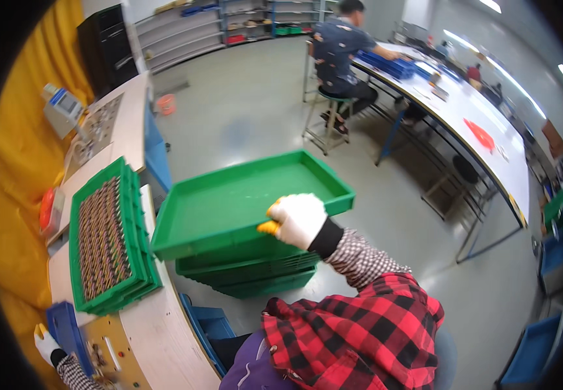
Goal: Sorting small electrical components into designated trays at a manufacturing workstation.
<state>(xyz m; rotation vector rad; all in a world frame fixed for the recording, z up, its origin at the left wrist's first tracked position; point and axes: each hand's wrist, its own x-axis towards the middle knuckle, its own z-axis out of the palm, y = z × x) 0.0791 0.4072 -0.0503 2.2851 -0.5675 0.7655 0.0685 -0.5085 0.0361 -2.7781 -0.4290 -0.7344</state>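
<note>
My right hand point(299, 221), in a white glove with yellow fingertips, grips the near rim of an empty green plastic tray point(242, 188). The tray is held tilted above a stack of green trays point(262, 276) beside the bench. At the lower left, my gloved left hand point(46, 343) lies by the outer edge of a blue tray point(70, 335), its fingers stretched out and holding nothing that I can see. Between them, on the bench, stands a stack of green trays point(140, 263) whose top one is filled with rows of small dark, multicoloured parts point(102, 237).
The wooden bench point(158, 331) carries a brown board point(115, 351) with small parts. Behind it hang yellow curtains point(18, 188); a device with a screen point(65, 104) stands farther back. A person point(340, 55) sits on a stool at a long white table point(457, 104). An orange bucket point(166, 104) is on the floor.
</note>
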